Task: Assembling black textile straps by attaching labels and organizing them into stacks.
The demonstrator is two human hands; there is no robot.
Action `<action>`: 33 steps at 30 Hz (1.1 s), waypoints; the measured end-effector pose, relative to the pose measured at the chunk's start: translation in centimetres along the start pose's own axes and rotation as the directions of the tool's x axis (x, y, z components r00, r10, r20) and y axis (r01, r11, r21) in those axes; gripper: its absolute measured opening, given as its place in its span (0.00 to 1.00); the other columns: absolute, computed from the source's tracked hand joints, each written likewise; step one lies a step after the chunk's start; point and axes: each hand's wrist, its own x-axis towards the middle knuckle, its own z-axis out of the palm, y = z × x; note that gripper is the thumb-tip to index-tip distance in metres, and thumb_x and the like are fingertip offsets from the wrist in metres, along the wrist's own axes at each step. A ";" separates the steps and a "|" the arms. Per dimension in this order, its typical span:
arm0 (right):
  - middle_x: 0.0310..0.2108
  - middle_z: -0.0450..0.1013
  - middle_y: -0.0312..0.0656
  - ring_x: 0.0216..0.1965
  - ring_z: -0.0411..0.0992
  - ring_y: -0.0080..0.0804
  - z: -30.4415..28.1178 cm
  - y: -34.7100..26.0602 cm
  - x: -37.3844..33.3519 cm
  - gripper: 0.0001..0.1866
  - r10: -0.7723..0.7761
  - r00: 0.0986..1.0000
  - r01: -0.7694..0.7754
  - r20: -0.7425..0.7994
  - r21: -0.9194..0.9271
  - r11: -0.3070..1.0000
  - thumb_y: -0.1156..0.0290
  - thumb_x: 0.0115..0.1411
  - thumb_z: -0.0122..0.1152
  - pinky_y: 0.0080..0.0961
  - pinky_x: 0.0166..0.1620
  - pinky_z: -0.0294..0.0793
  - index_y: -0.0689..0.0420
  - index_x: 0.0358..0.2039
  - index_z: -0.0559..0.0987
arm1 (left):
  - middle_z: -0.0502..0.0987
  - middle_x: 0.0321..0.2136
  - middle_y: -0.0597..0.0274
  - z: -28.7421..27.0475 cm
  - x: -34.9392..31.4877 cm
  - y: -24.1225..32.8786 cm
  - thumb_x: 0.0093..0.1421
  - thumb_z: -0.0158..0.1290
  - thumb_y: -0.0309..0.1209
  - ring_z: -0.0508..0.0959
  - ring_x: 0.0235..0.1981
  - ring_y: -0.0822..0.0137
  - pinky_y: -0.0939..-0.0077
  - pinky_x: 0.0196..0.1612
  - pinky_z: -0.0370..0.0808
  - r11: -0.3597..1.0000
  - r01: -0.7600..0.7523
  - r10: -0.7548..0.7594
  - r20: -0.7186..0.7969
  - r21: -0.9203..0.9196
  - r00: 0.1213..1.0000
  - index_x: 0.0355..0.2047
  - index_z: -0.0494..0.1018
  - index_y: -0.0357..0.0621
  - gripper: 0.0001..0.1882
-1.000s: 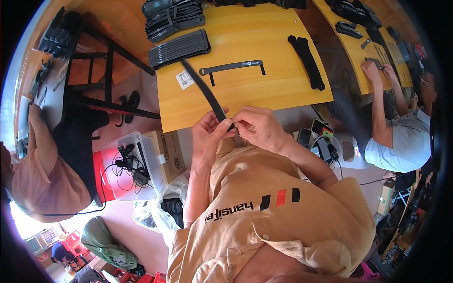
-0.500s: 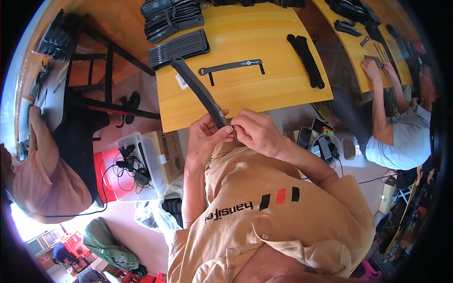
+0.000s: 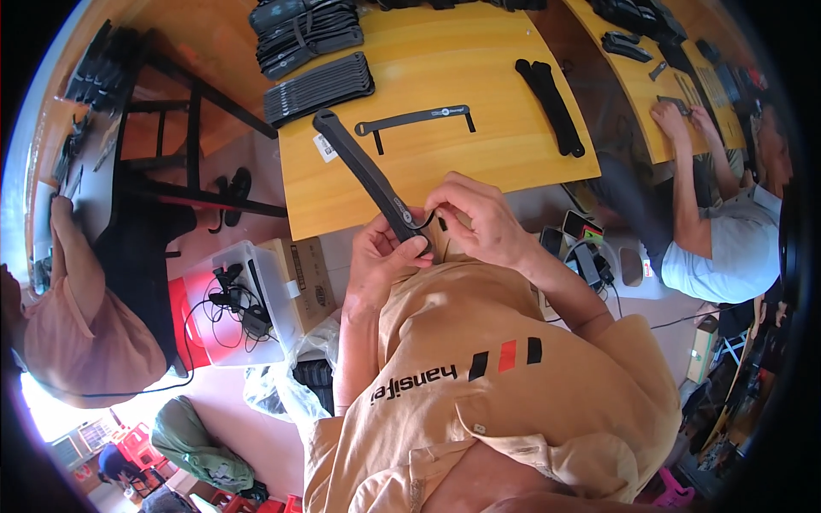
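So you've got both hands right up close to your chest, just off the near edge of the yellow worktop point(image 3: 479, 162). Your left hand point(image 3: 380, 256) is closed around the near end of a long black strap point(image 3: 368, 175), thumb pressed over it. Your right hand point(image 3: 479, 218) is pinched on that same end, fingers curled, working at a little black bit sticking off it. I can't tell exactly what that bit is, it's tiny.

The strap itself is flat, matte black, fairly stiff looking, and it runs diagonally up and to the left from your hands out over the worktop. There's a small pale mark printed near your grip and a white tag point(image 3: 325, 147) hanging by the far end, which is rounded and a bit wider.

Further out on the worktop, a flat black T-ended piece point(image 3: 415, 120) lies just beyond the strap. To the right of it sits a pair of black straps point(image 3: 552, 107) side by side. At the far left there's a fanned row of more straps point(image 3: 318, 87), and behind that a messier pile point(image 3: 304, 30).

Off to the right, another person's hands point(image 3: 684, 120) are busy at a second worktop.
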 end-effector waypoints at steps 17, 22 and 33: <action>0.27 0.71 0.42 0.26 0.71 0.32 0.1 1.1 -0.8 0.08 0.032 0.988 -0.078 0.148 0.315 0.946 0.84 0.51 0.56 0.24 0.27 0.69 0.62 0.33 0.77 | 0.75 0.31 0.60 -0.6 1.0 -0.9 0.57 0.52 0.27 0.78 0.30 0.72 0.81 0.33 0.77 0.974 0.041 -0.035 0.031 -0.223 0.999 0.43 0.68 0.34 0.14; 0.24 0.71 0.39 0.28 0.73 0.26 -2.4 3.2 1.1 0.08 0.214 0.962 -0.267 0.172 0.405 0.875 0.84 0.52 0.54 0.19 0.28 0.71 0.62 0.33 0.78 | 0.75 0.31 0.61 -1.4 0.7 -1.0 0.53 0.57 0.27 0.77 0.29 0.73 0.80 0.33 0.76 0.978 0.135 -0.107 0.171 -0.162 0.979 0.42 0.68 0.34 0.17; 0.28 0.72 0.33 0.26 0.70 0.14 -18.4 12.0 9.9 0.08 0.140 0.985 -0.137 -0.102 0.036 0.990 0.72 0.58 0.54 0.14 0.32 0.75 0.60 0.36 0.78 | 0.75 0.31 0.59 -5.6 -1.7 -0.9 0.40 0.65 0.30 0.77 0.26 0.71 0.80 0.31 0.75 0.952 0.303 -0.295 0.331 0.027 0.896 0.38 0.70 0.32 0.25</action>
